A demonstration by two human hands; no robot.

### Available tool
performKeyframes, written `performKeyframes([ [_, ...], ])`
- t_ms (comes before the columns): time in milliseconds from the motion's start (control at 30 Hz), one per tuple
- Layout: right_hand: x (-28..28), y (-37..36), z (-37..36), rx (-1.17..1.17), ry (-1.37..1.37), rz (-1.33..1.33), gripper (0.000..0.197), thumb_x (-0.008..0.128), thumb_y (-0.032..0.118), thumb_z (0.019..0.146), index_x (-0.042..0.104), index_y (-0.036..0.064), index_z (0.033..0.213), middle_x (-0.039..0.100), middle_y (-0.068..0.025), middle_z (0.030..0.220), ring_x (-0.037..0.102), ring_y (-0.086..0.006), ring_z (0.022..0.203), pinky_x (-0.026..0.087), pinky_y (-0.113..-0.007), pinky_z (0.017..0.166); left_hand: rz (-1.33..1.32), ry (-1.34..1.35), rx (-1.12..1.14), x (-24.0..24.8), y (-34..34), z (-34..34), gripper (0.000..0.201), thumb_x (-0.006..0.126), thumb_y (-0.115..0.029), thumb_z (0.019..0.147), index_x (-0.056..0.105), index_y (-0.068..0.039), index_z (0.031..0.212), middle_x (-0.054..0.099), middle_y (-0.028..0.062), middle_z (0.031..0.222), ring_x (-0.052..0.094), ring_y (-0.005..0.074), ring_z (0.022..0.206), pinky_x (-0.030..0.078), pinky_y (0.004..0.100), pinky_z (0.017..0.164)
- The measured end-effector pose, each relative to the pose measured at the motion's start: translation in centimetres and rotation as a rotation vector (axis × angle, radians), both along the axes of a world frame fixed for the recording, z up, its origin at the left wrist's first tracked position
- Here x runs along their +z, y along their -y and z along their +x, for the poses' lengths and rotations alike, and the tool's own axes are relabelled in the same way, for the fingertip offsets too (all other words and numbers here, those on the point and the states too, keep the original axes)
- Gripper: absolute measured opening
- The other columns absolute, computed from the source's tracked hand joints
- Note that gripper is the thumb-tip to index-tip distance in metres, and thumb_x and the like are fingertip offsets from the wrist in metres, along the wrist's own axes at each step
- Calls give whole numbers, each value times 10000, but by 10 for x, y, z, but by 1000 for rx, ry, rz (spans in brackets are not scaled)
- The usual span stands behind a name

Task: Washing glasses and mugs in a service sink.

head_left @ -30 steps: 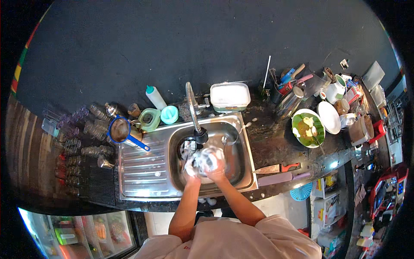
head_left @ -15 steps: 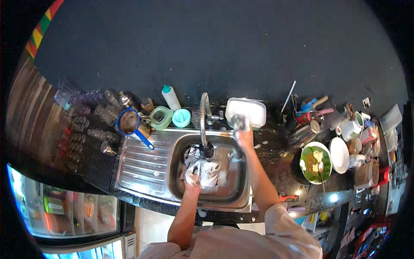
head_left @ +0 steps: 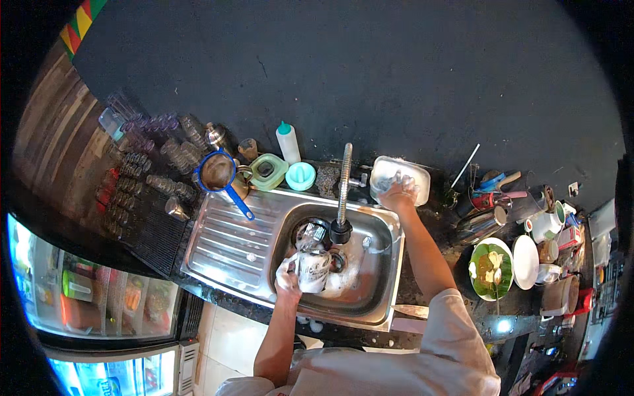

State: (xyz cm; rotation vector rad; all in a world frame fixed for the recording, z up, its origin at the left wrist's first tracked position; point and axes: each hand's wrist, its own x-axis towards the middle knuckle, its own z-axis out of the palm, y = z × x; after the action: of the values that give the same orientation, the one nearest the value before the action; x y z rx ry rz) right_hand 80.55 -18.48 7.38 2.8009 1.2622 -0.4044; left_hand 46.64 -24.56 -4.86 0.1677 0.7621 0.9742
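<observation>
My left hand (head_left: 288, 277) is closed round the handle of a white mug (head_left: 313, 272) with dark print, held upright over the sink basin (head_left: 370, 290). Just beyond the mug, shiny glass or metal pieces (head_left: 311, 235) lie in the basin. At the back right of the sink, my right hand (head_left: 399, 195) is down in a white rectangular tub (head_left: 419, 175) of suds. Its fingers are curled and foamy; what they grip is hidden by foam. The sprung tap (head_left: 343, 191) hangs between the hands, above the basin.
Left of the basin is a ribbed drainboard (head_left: 231, 231) with a blue-rimmed strainer (head_left: 218, 173) at its back. A squeeze bottle (head_left: 288, 144) and green container (head_left: 267, 171) stand behind. Glasses (head_left: 175, 188) crowd the far left. At right are a leaf-lined plate (head_left: 489, 280) and a white plate (head_left: 526, 263).
My right hand has moved from the tub's front left edge down into the suds. My left hand has turned the mug upright by its handle. The view has shifted a little.
</observation>
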Motion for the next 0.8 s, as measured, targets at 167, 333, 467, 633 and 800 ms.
performKeyframes([
  [167,13,1,-17,214,-38,260,452,570,197,682,507,23,1095,510,-185,1141,529,-303,1004,411,-400,854,2,30,-37,32,6,8,282,438,-241,817,563,-47,978,599,89,967,569,250,909,446,379,830],
  [333,-54,-36,-28,185,-229,263,276,447,198,796,603,8,923,493,-218,1149,523,-252,1034,400,-358,895,-43,-19,-3,47,5,28,210,456,-213,808,564,-64,909,610,65,871,590,194,786,482,336,739],
  [467,-80,-13,-59,401,-110,8,367,423,173,817,471,21,1147,359,-200,1286,435,-334,1112,386,-380,915,-42,-63,36,0,-11,16,164,469,-214,813,569,-97,870,590,-28,686,434,54,380,400,201,395],
  [633,-52,15,-46,530,-134,472,663,575,93,689,282,43,1282,362,-189,1273,411,-351,1119,356,-376,948,-7,-35,-81,-20,-19,25,329,408,-227,810,564,-6,997,622,118,923,616,244,804,502,357,744],
  [800,-110,18,-49,379,-278,452,609,576,142,680,352,40,1237,505,-182,1083,482,-313,1033,347,-401,940,-37,-72,-63,-20,-11,45,270,417,-220,812,565,-32,937,618,65,789,604,178,658,517,329,658],
])
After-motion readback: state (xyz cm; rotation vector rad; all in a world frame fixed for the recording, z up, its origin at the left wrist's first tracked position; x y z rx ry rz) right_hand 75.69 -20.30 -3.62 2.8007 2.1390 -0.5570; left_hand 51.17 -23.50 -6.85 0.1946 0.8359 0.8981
